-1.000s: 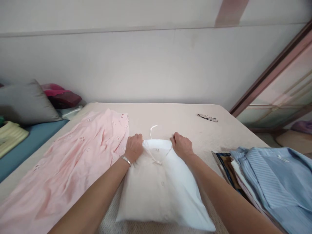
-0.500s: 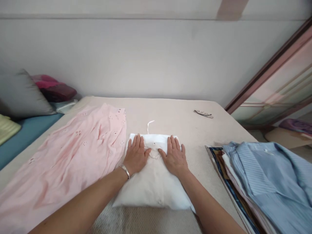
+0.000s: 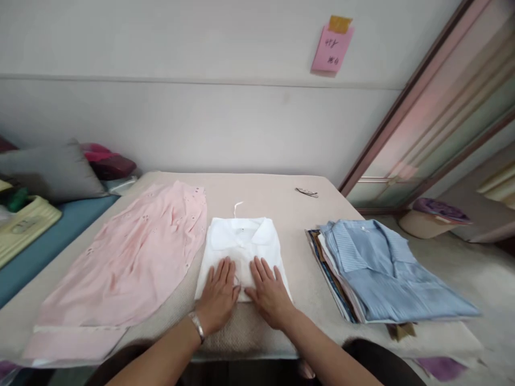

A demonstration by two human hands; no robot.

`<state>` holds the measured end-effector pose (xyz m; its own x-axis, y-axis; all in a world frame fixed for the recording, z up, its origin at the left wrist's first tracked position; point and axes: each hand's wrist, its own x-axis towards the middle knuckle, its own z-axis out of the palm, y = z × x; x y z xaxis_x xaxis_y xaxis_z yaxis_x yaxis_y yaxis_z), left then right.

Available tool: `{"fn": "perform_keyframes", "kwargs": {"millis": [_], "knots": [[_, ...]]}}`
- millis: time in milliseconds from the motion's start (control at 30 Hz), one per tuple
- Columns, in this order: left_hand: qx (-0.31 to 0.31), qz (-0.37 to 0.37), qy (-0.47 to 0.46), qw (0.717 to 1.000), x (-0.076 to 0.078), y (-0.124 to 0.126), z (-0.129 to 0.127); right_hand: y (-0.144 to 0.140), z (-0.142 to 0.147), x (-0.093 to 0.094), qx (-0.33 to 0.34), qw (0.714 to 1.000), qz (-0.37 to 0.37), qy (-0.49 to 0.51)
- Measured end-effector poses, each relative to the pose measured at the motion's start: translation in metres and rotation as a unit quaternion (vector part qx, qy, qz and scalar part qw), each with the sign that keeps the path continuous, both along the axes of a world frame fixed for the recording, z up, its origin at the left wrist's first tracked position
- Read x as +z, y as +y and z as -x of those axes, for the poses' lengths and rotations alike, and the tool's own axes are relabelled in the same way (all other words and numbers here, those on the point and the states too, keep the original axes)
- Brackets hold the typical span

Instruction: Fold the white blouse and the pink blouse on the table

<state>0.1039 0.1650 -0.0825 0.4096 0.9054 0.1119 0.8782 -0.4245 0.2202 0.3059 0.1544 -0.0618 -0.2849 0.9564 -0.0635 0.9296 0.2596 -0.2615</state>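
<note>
Just right of the pink garment [image 3: 148, 252] lies the folded white shirt [image 3: 242, 247], where we rest our left hand [image 3: 219, 292] flat, fingers extended, gripping nothing, and, farther from that garment, our right hand [image 3: 269, 294], equally flat and empty, with a blue shirt [image 3: 382, 276] well to the garment's right.

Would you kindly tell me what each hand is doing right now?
Left hand: open, flat on the white shirt, holding nothing.
Right hand: open, flat on the same shirt, holding nothing.
</note>
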Motion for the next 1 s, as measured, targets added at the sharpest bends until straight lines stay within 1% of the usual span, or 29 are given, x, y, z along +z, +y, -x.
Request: {"fn": "perform_keyframes", "kwargs": {"millis": [33, 100, 167, 233, 267, 300, 367, 433, 533, 567, 633, 700, 767, 800, 833, 867, 933, 1000], "knots": [[-0.002, 0.016, 0.005, 1.000, 0.000, -0.006, 0.009, -0.010, -0.008, 0.000, 0.011, 1.000, 0.009, -0.001], [0.024, 0.042, 0.010, 0.999, 0.007, -0.009, 0.032, -0.023, -0.032, 0.004, -0.009, 1.000, -0.002, 0.003], [0.096, 0.067, 0.008, 0.993, 0.018, -0.004, 0.054, -0.026, -0.062, 0.012, -0.076, 0.997, -0.032, 0.015], [0.183, 0.099, -0.003, 0.978, 0.027, 0.003, 0.070, -0.024, -0.086, 0.018, -0.163, 0.985, -0.032, 0.042], [0.217, 0.117, -0.010, 0.969, 0.031, 0.007, 0.074, -0.022, -0.094, 0.019, -0.204, 0.977, -0.018, 0.059], [0.236, 0.135, -0.015, 0.962, 0.032, 0.010, 0.075, -0.019, -0.098, 0.018, -0.237, 0.969, 0.000, 0.075], [0.247, 0.165, -0.019, 0.955, 0.032, 0.016, 0.071, -0.014, -0.095, 0.013, -0.269, 0.957, 0.028, 0.101], [0.247, 0.181, -0.014, 0.952, 0.030, 0.023, 0.064, -0.010, -0.083, 0.006, -0.268, 0.957, 0.037, 0.109], [0.264, 0.193, -0.022, 0.945, 0.024, 0.034, 0.056, -0.002, -0.068, -0.004, -0.267, 0.957, 0.039, 0.110], [0.266, 0.202, -0.036, 0.942, 0.023, 0.038, 0.056, 0.000, -0.067, -0.005, -0.267, 0.956, 0.040, 0.117], [0.257, 0.243, -0.095, 0.930, 0.019, 0.042, 0.059, 0.003, -0.072, -0.007, -0.251, 0.955, 0.051, 0.150], [0.224, 0.313, -0.174, 0.906, 0.015, 0.040, 0.066, 0.003, -0.084, -0.005, -0.195, 0.954, 0.101, 0.205], [0.190, 0.374, -0.231, 0.878, 0.011, 0.035, 0.074, 0.001, -0.097, -0.002, -0.129, 0.941, 0.184, 0.252], [0.185, 0.386, -0.243, 0.870, 0.010, 0.032, 0.077, 0.000, -0.102, -0.001, -0.110, 0.933, 0.221, 0.262], [0.192, 0.383, -0.249, 0.868, 0.010, 0.030, 0.079, -0.001, -0.106, 0.000, -0.107, 0.929, 0.239, 0.260], [0.211, 0.365, -0.254, 0.871, 0.010, 0.030, 0.078, 0.000, -0.108, 0.000, -0.121, 0.933, 0.233, 0.247], [0.261, 0.298, -0.270, 0.877, 0.012, 0.035, 0.072, 0.004, -0.105, -0.002, -0.178, 0.946, 0.165, 0.215], [0.298, 0.243, -0.302, 0.872, 0.016, 0.046, 0.060, 0.010, -0.096, -0.005, -0.233, 0.945, 0.099, 0.208]]}}
